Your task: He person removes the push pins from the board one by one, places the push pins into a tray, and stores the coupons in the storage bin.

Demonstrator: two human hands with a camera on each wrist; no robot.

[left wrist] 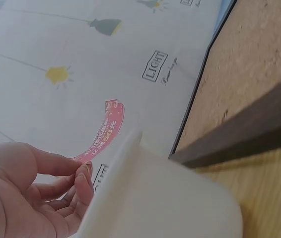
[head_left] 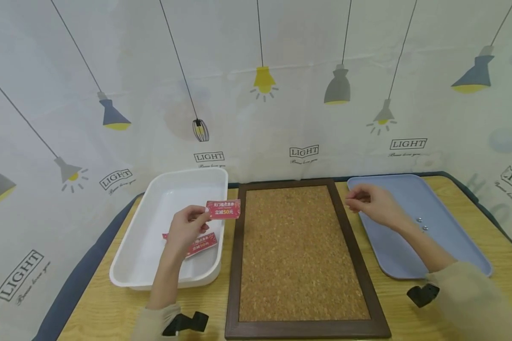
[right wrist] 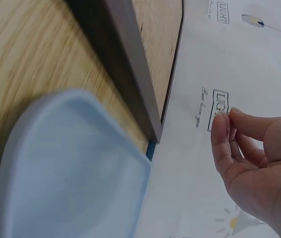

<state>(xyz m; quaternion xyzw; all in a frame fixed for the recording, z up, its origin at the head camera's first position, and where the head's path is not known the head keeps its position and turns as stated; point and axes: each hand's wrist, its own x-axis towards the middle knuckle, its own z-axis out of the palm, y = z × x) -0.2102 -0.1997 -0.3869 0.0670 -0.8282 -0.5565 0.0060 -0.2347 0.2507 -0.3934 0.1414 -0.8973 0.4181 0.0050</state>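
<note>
Between thumb and fingers, my left hand (head_left: 187,228) pinches a red paper coupon (head_left: 224,210) with white and yellow print, over the right side of a white tub. The coupon (left wrist: 103,133) curves upward in the left wrist view. More red coupons (head_left: 202,244) lie in the tub below that hand. My right hand (head_left: 373,203) is raised over the near-left part of a blue tray, thumb and fingertips pinched together. Whatever tiny item they pinch is too small to make out; the right wrist view shows the same right hand (right wrist: 259,153) against the backdrop.
A cork board (head_left: 300,255) in a dark brown frame lies between the white tub (head_left: 125,255) and the blue tray (head_left: 443,213). Small silver pieces (head_left: 422,224) lie in the tray. Beneath is a wooden table (head_left: 89,308); behind hangs a lamp-print cloth (head_left: 239,118).
</note>
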